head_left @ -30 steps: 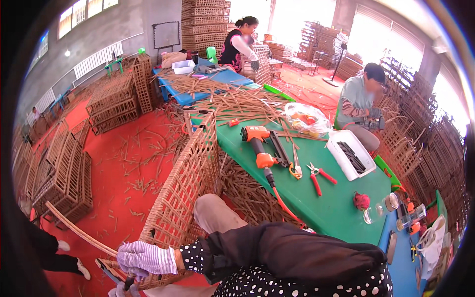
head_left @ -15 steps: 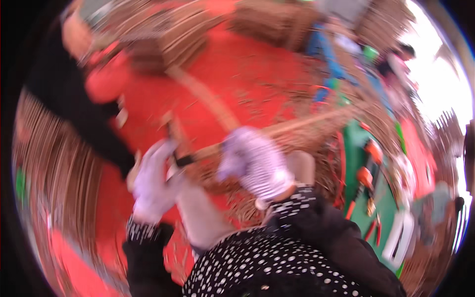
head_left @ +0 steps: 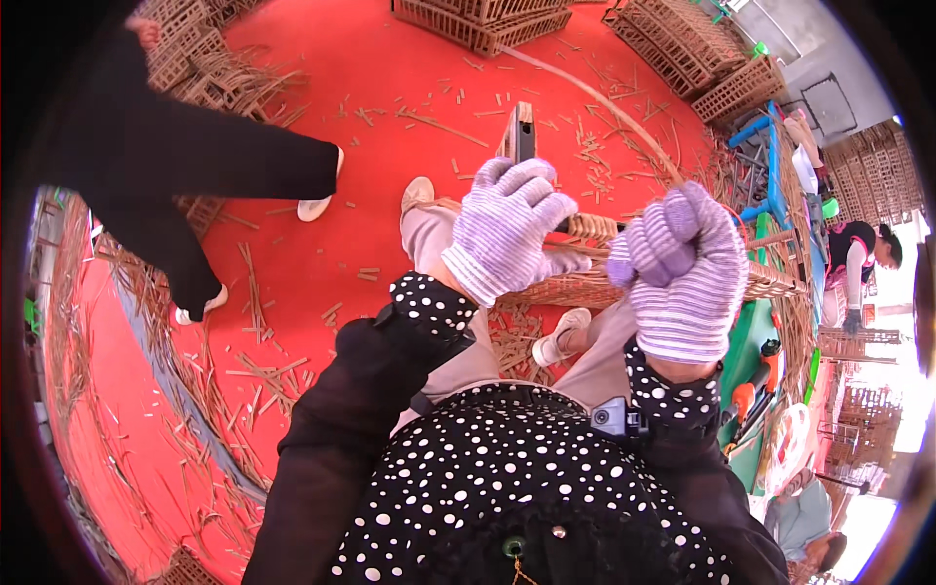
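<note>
Both of my hands wear purple-and-white striped knit gloves. My left hand [head_left: 512,226] curls over the corner of a wooden frame with a black bar [head_left: 526,138] sticking out beyond the fingers. Its thumb reaches toward a partly woven brown basket [head_left: 575,289] lying across my knees. Closed into a fist, my right hand [head_left: 680,261] is over the basket's right part. A long flat tan strip [head_left: 604,102] runs from the top of this fist away across the floor; the grip itself is hidden by the fingers.
A person in black trousers [head_left: 244,154] stands at the left. Stacked woven crates [head_left: 483,21] stand at the back. Cut strips [head_left: 278,380] litter the red floor. At my right, a green surface [head_left: 751,336] carries orange-handled tools [head_left: 770,361]. Another person [head_left: 853,258] works beyond.
My view has swung, and the blur is gone. Both hands appear farther right, with the right hand now a tighter fist. The person in black trousers appears with legs farther apart.
</note>
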Demonstrator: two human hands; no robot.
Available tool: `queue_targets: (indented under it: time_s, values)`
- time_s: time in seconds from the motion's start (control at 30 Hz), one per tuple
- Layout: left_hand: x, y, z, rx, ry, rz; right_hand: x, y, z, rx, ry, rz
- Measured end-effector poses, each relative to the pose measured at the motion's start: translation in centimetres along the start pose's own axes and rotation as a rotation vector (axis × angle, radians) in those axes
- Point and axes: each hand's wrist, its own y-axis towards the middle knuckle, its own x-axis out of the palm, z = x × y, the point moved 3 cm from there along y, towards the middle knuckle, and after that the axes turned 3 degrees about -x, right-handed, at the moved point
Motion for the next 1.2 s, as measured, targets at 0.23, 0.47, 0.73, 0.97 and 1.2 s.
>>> queue_targets:
  time_s: [0.23, 0.47, 0.73, 0.97, 1.2]
  values:
    - [0.5, -1.6, 0.4, 0.072, -0.033, 0.134, 1.4, -1.4, -0.8, -0.024, -0.210, 0.109]
    - [-0.5, -2.5, 2.6, 0.054, -0.029, 0.102, 3.8, -0.3, -0.8, -0.045, -0.469, 0.191]
    - [-1.2, -2.3, 3.7, -0.049, -0.076, 0.163, 2.6, 5.4, 1.6, 0.102, -0.661, -0.097]
    - [-0.6, -2.3, 4.0, -0.074, 0.056, 0.092, -0.2, 9.3, 5.7, 0.250, -0.758, -0.099]
    - [-1.3, -0.9, 4.1, -0.060, 0.050, -0.104, -4.2, 9.7, 4.6, 0.409, -0.931, -0.152]
